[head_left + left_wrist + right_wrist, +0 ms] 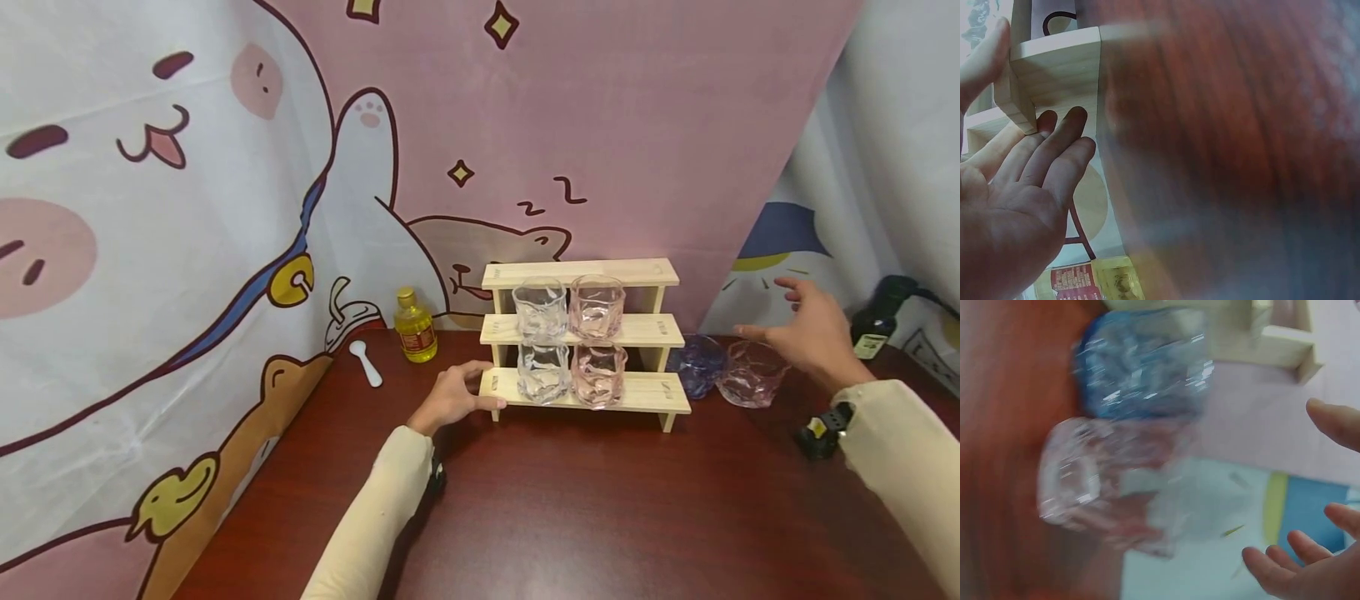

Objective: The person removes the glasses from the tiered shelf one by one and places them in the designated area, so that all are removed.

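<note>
A three-tier wooden shelf (647,392) stands on the table against the wall cloth. Its middle and bottom steps each bear a clear glass on the left and a pinkish glass on the right, such as the lower pink glass (597,375). At the shelf's left end my left hand (448,397) holds the bottom board, thumb on one side and fingers on the other. My right hand (813,333), fingers spread and holding nothing, is up beside a pale pink glass (752,379). Between that glass and the shelf sits a blue glass (1144,365).
Left of the shelf stand a yellow oil bottle (416,327) and, lying flat, a white spoon (366,364). A dark bottle (876,321) is at the far right, beyond my right hand. Printed cloth (600,125) hangs behind the reddish-brown table (570,508).
</note>
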Demonstrator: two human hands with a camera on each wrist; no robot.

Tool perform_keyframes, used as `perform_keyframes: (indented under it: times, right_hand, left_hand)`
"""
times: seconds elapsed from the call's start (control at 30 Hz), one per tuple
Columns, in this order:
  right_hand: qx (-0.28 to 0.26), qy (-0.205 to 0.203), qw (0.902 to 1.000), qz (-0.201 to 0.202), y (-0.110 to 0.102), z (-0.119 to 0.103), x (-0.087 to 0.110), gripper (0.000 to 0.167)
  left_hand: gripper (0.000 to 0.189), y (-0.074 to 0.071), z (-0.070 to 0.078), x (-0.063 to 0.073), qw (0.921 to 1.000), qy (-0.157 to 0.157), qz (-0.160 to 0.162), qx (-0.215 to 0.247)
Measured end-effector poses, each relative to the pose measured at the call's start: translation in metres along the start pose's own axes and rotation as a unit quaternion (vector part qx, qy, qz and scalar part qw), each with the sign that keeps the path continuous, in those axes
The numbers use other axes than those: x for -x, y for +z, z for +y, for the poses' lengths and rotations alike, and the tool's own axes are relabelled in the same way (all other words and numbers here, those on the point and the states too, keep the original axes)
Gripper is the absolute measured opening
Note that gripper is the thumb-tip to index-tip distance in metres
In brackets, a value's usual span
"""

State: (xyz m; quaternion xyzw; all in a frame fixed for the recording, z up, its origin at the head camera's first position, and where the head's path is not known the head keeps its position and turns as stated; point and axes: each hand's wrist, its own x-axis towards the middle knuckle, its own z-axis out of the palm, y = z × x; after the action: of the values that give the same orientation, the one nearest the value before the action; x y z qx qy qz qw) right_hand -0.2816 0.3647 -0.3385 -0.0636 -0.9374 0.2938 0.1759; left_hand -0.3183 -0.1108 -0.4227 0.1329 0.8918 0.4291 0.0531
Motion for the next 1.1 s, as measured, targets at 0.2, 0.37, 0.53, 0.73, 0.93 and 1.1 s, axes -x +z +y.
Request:
perform_keyframes:
  times: [0.2,0.37,0.53,0.73,0.93,1.1]
  right_hand:
    - [-0.026,-0.047,0.9985,0.010,-0.002,-0.032,-0.006,0.091]
    - [-0.048,-0.075,0.9961,-0.003,0.003,-0.052,-0.005,0.090]
    - [-0.060,-0.105,0.9924,-0.019,0.010,-0.071,-0.001,0.088]
    - [-0.082,-0.125,0.9857,-0.078,0.017,-0.092,0.002,0.086]
    - [-0.070,-0.131,0.9781,-0.146,0.028,-0.111,-0.001,0.094]
    - [-0.065,-0.124,0.9757,-0.169,0.041,-0.123,-0.004,0.092]
  left_hand:
    - [0.070,0.000,0.001,0.000,1.0000,0.001,-0.002,-0.005]
    - [0.070,0.002,-0.001,0.001,1.0000,0.000,-0.004,-0.002]
    - [0.070,0.003,-0.002,0.003,1.0000,0.002,-0.001,-0.001]
    - [0.070,0.002,-0.002,0.002,1.0000,0.007,0.000,-0.002]
    - [0.069,0.001,-0.002,0.001,1.0000,0.006,0.005,-0.002]
    - [0.068,0.001,-0.002,0.000,1.0000,0.007,0.004,-0.002]
